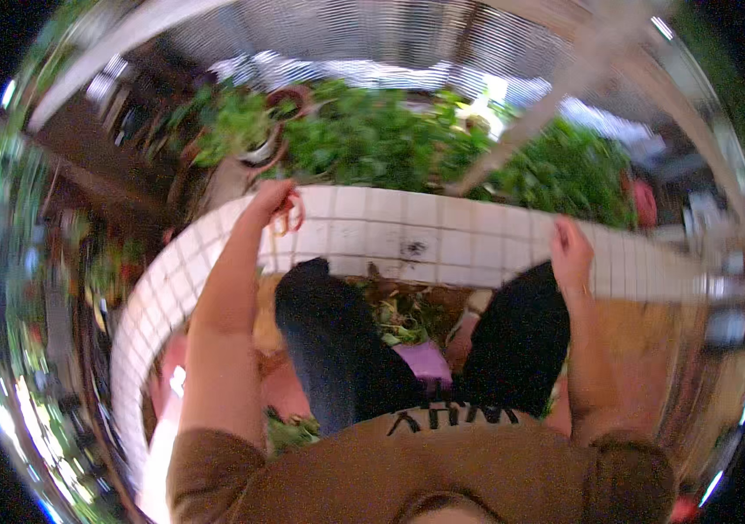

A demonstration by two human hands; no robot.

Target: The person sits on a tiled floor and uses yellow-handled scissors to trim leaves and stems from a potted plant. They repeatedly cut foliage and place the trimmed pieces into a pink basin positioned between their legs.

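Observation:
Two bare hands reach forward over a curved ledge of white tiles. On the left, my left hand is over the ledge with its fingers bent; blur hides whether a thin yellowish strand below the fingers is held. Near the ledge's right part, my right hand is curled beside my right knee, and nothing can be made out in it. Between my dark-trousered knees lie cut green leaves and stems on the floor, with a purple item nearer to me.
Dense leafy plants grow behind the ledge, with a potted plant at their left. A pale diagonal pole crosses in front of them. Corrugated sheeting stands at the back. A pink object is at the right.

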